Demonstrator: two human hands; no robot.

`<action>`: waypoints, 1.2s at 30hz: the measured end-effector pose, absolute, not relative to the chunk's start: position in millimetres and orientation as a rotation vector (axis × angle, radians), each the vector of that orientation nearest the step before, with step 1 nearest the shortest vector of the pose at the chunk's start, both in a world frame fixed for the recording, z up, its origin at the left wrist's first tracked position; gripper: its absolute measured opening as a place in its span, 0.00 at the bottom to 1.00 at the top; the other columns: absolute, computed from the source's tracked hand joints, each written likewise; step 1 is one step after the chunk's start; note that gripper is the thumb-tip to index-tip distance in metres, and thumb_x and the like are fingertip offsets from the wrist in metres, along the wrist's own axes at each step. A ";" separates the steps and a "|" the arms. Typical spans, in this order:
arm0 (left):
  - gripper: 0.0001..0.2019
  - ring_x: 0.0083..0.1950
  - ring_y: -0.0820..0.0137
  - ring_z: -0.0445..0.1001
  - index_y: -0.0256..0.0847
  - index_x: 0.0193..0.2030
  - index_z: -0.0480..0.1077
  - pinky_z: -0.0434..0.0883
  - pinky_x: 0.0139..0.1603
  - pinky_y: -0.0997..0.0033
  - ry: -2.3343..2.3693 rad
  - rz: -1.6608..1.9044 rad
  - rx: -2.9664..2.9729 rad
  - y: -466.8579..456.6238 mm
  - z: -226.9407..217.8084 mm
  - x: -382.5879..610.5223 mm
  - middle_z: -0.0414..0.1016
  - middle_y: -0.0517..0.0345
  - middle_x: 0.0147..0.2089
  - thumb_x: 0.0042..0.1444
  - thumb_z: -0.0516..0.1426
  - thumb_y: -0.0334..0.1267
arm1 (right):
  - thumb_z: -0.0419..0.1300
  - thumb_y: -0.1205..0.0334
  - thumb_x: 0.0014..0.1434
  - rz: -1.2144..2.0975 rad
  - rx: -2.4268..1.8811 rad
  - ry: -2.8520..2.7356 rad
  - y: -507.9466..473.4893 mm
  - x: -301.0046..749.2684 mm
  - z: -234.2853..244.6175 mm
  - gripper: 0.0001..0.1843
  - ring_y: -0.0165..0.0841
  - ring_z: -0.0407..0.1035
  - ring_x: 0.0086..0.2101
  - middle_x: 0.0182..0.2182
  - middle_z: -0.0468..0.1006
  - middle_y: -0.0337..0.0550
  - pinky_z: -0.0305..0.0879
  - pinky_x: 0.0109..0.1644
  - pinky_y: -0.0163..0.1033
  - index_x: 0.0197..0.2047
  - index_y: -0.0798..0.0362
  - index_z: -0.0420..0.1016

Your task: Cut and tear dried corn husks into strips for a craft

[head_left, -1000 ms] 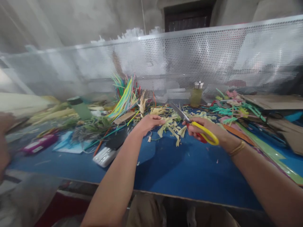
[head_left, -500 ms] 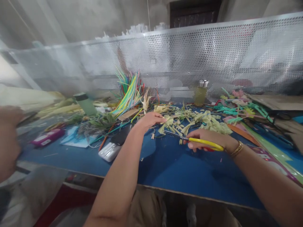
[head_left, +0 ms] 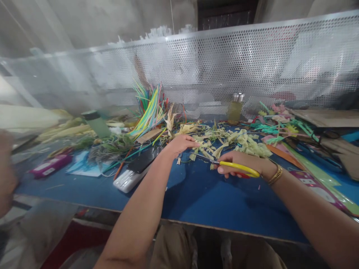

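Blue tabletop (head_left: 207, 209) spans the lower middle of the frame. At centre, the left hand (head_left: 183, 145) pinches narrowly at pale leafy strips (head_left: 206, 150); the right hand (head_left: 242, 160) is wrapped around the handles of scissors (head_left: 238, 165), blades pointing left toward those strips. Snipping seems to be the step in hand; the next cut calls for fingertips clear of the blades. Crumpled pale-green pieces (head_left: 251, 144) lie beyond. A second ago, the scissors pointed up and away.
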State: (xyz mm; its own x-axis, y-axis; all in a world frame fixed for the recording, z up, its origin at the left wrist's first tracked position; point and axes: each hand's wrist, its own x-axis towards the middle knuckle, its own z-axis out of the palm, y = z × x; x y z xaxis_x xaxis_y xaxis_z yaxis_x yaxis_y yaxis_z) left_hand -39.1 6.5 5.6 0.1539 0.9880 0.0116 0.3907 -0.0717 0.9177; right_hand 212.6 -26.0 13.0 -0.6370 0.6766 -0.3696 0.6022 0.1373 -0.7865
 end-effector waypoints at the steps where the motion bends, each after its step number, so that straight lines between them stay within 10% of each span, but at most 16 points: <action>1: 0.13 0.24 0.75 0.57 0.38 0.23 0.74 0.56 0.30 0.70 1.364 0.914 1.595 6.7 5.4 -39.4 0.64 0.62 0.21 0.38 0.67 0.46 | 0.64 0.37 0.46 1.543 -1.300 -2.307 -26.2 212.4 13.0 0.31 0.23 0.61 0.18 0.27 0.77 0.43 0.53 0.19 0.29 0.44 0.54 0.76; 36: 0.15 0.25 0.73 0.61 0.39 0.23 0.73 0.57 0.30 0.69 1.364 0.901 1.600 7.8 5.0 -41.6 0.67 0.59 0.23 0.38 0.67 0.48 | 0.66 0.42 0.44 1.445 -1.181 -2.418 -24.1 214.4 15.8 0.28 0.27 0.65 0.23 0.26 0.74 0.41 0.60 0.26 0.32 0.42 0.54 0.79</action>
State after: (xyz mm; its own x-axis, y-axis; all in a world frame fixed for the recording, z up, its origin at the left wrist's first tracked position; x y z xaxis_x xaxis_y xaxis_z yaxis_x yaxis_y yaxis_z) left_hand -41.6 7.8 5.0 0.1542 0.9880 0.0068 0.3940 -0.0678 0.9166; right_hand 214.4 -24.1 15.8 -0.6979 0.6519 -0.2965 0.5699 0.2548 -0.7812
